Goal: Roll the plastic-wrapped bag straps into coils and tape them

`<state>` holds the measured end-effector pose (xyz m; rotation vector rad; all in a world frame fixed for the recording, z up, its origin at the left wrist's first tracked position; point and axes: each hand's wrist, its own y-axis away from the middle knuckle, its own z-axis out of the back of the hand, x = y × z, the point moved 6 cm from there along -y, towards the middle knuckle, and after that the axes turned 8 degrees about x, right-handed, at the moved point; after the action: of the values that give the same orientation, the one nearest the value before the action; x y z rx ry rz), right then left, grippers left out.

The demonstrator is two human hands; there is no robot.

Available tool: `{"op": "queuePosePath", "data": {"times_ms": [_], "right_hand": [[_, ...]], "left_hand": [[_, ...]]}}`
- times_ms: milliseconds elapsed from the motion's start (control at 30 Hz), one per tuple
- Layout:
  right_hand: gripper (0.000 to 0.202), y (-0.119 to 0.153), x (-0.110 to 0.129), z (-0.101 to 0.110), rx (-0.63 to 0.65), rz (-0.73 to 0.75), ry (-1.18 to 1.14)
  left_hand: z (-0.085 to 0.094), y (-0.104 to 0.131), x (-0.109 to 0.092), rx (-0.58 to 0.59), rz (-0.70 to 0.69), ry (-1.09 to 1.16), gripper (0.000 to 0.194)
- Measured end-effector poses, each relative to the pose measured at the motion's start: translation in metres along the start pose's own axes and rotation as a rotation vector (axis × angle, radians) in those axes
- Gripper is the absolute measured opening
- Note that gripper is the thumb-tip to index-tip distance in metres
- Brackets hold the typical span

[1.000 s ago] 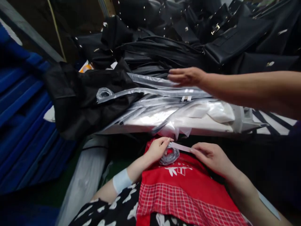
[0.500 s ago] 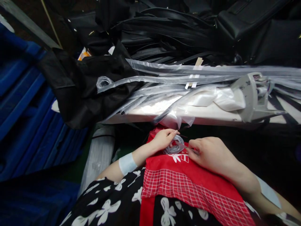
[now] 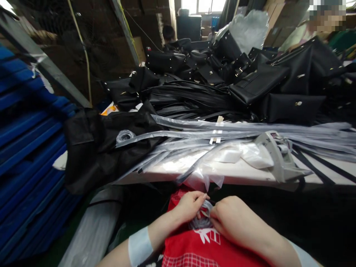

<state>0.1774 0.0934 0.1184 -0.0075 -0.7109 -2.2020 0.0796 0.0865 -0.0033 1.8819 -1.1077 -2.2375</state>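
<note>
The left hand [image 3: 190, 206] and right hand [image 3: 233, 218] nearly meet, both closed on the plastic coil [image 3: 200, 219]; it looks light, springy and slippery, best pinched at its rim.

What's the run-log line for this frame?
left hand: on clear coil | right hand: at coil's edge | tape dispenser: on table

left hand [image 3: 190, 205] pinched | right hand [image 3: 232, 218] curled | forearms [image 3: 160, 231] angled inward
</note>
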Motion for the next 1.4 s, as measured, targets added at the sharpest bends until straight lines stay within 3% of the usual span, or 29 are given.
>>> {"op": "queuePosePath", "data": {"times_ms": [133,400,567,733,833,1000,1200,1400], "right_hand": [[0.02,-0.013,-0.004,-0.005,0.017,-0.025,0.018],[0.023,-0.004,-0.005,0.001,0.089,-0.063,0.021],[0.017,-0.024,-0.006,0.003,0.134,-0.045,0.05],[0.021,-0.037,-0.011,-0.016,0.042,-0.127,-0.004],[0.021,-0.03,-0.018,-0.029,-0.015,-0.162,-0.037],[0.025,-0.01,-0.044,-0.035,-0.064,-0.073,-0.477],[0.027,-0.008,-0.069,-0.049,-0.321,-0.143,-0.808],[0.054,-0.026,-0.074,-0.091,-0.242,-0.228,-1.237]], "left_hand": [[-0.001,0.001,-0.005,0.014,0.002,0.023,0.046],[-0.003,0.005,-0.009,0.033,-0.001,-0.054,0.047],[-0.005,0.001,-0.018,0.025,-0.084,-0.13,0.035],[-0.009,-0.003,-0.005,0.084,0.054,0.098,0.035],[-0.006,-0.003,-0.002,0.09,0.011,0.202,0.035],[0.003,-0.001,-0.006,0.042,-0.109,0.105,0.04],[-0.002,0.011,-0.034,0.036,-0.31,-0.193,0.03],[-0.008,0.025,-0.045,0.001,-0.418,-0.285,0.027]]}}
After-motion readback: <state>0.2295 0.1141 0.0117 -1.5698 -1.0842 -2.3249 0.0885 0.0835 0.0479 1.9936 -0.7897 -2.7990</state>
